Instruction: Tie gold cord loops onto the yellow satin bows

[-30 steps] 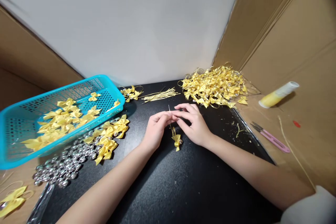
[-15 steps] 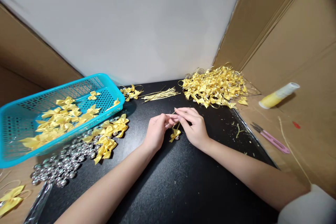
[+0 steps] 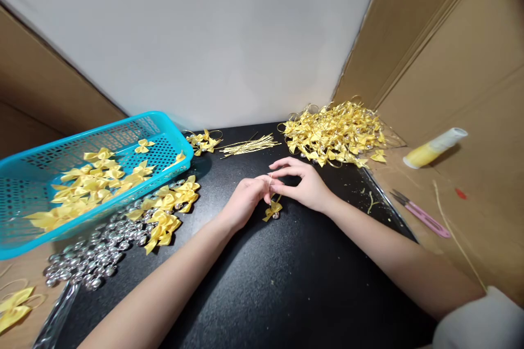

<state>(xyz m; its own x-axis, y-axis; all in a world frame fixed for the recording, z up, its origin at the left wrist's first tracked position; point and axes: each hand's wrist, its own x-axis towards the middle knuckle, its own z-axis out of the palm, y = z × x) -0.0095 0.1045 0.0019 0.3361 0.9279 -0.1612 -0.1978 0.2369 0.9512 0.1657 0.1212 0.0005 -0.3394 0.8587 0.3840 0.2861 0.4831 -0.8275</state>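
Note:
My left hand (image 3: 246, 199) and my right hand (image 3: 302, 185) meet fingertip to fingertip over the black table (image 3: 286, 283). Both pinch a thin gold cord; a small yellow ribbon bow (image 3: 272, 210) with a silver bell hangs from it just below the fingers, touching the table. A bundle of cut gold cords (image 3: 249, 146) lies just beyond the hands. Loose yellow bows (image 3: 170, 212) and silver bells (image 3: 98, 251) lie to the left of my left hand.
A turquoise basket (image 3: 24, 240) holding yellow bows sits tilted at the left. A big heap of finished bows (image 3: 333, 133) lies at the back right. Pink snips (image 3: 421, 214) and a yellow tube (image 3: 434, 147) rest on cardboard at the right. Cardboard walls stand on both sides.
The bow hung lower and further from the fingers a second ago; it has been drawn up close under them. An upright cord end seen above the fingers is gone. Both hands shifted slightly away from me.

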